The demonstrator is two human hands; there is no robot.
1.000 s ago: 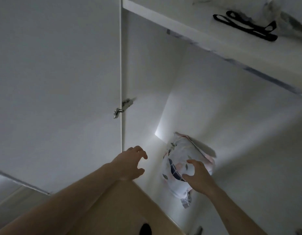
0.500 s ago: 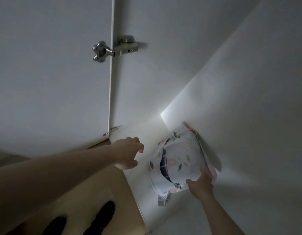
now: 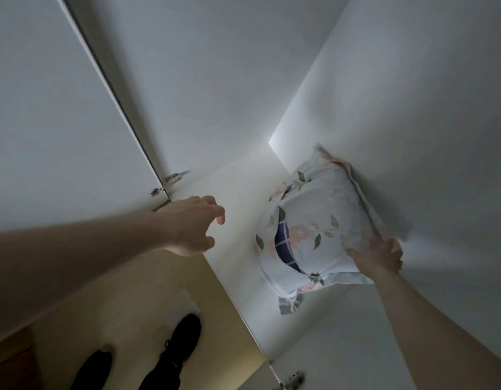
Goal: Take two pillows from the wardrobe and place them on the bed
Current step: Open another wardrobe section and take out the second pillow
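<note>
White wardrobe floor point(image 3: 238, 192), right hand point(image 3: 377, 253) gripping floral pillow point(image 3: 319, 229), left hand point(image 3: 191, 225) fingers spread

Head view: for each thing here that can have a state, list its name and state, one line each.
Wardrobe door: open.
Floral pillow: in the wardrobe, leaning against its wall.
Right hand: grips the pillow's edge.
Left hand: empty, fingers loosely curled, apart from the pillow.

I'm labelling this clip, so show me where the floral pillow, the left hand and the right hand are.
floral pillow point(image 3: 322, 220): head view, on the middle of its printed cover.
left hand point(image 3: 191, 225): head view, on the back of the hand.
right hand point(image 3: 380, 253): head view, on the back of the hand.
</note>
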